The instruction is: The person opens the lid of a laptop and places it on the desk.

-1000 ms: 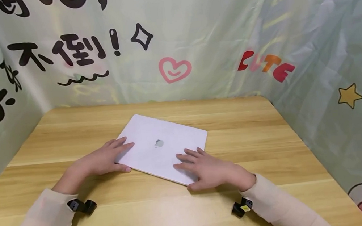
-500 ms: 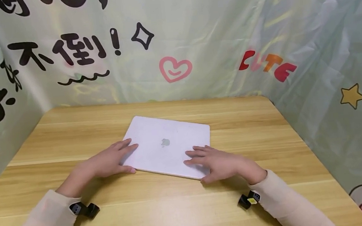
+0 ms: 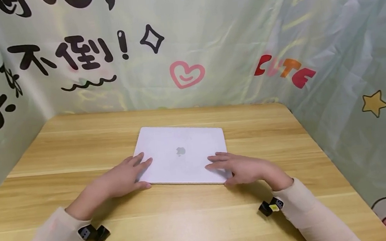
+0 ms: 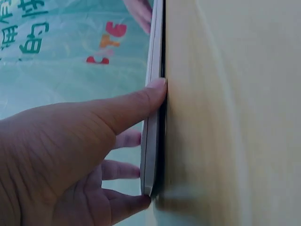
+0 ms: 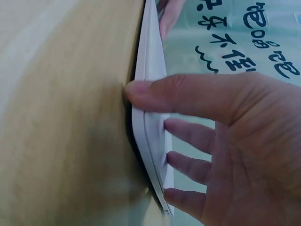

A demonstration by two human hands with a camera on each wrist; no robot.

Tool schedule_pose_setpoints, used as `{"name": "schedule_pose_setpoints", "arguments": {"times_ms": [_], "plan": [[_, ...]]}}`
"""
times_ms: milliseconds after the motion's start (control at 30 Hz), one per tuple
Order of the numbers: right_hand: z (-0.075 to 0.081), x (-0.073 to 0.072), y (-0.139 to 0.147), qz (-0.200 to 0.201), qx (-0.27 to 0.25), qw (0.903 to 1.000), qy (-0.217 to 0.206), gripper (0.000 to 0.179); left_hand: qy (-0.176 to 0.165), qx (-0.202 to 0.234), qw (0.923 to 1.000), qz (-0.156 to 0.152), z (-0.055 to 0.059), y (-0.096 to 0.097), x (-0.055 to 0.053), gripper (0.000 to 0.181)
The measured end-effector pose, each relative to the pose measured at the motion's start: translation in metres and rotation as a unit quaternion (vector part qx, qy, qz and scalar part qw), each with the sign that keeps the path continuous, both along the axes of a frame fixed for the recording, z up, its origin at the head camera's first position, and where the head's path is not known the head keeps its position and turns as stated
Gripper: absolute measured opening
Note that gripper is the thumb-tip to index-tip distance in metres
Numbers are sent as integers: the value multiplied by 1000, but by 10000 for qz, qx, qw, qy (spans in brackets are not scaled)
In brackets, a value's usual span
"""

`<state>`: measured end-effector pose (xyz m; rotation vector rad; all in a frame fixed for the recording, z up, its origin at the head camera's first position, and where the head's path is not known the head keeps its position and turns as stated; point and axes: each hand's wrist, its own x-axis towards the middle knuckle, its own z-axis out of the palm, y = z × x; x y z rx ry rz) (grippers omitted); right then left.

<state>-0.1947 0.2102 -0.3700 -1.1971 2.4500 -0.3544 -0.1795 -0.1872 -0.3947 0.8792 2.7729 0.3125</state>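
A closed silver laptop with an apple logo lies on the wooden table, its front edge nearly parallel to the near side. My left hand holds its left front corner, fingertips on the lid and side, thumb at the front edge. On the opposite corner, my right hand has its fingers spread over the lid and its thumb against the front edge. Close up in the left wrist view, the thumb reaches across the thin edge. The right wrist view shows the other thumb there too, with fingertips touching the lid.
The wooden table extends on all sides of the laptop. A printed cloth with lettering, a heart and a star hangs behind it and along both sides. Small black cameras sit at both cuffs.
The laptop has turned counterclockwise from a slanted position to nearly straight and shifted slightly right. Both hands have moved with it: the left a little right and nearer, the right rightward and slightly away.
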Motion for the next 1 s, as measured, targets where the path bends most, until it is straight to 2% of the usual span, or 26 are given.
{"name": "schedule_pose_setpoints", "arguments": {"times_ms": [200, 367, 433, 533, 667, 767, 1000], "plan": [[1, -5, 6, -206, 134, 9997, -88, 69, 106, -114, 9999, 42, 2, 9, 8, 79], [1, -3, 6, -461, 246, 9985, -160, 70, 186, -196, 9996, -5, 3, 14, 15, 76], [3, -1, 4, -551, 281, 9981, 5, 70, 256, -220, 9994, -55, 3, 16, 16, 76], [4, 3, -4, -493, 181, 9973, 503, 70, 305, -190, 9993, -80, 5, 15, 16, 76], [4, 7, -21, -74, -200, 9896, 1422, 66, 275, -27, 9996, -71, 3, 7, 13, 79], [3, 8, -34, 181, -453, 9806, 1898, 62, 266, 174, 9993, -198, -1, -2, 10, 80], [-7, 7, -54, 490, -660, 9731, 2154, 63, 130, 768, 9961, -403, -9, -17, 1, 86]]}}
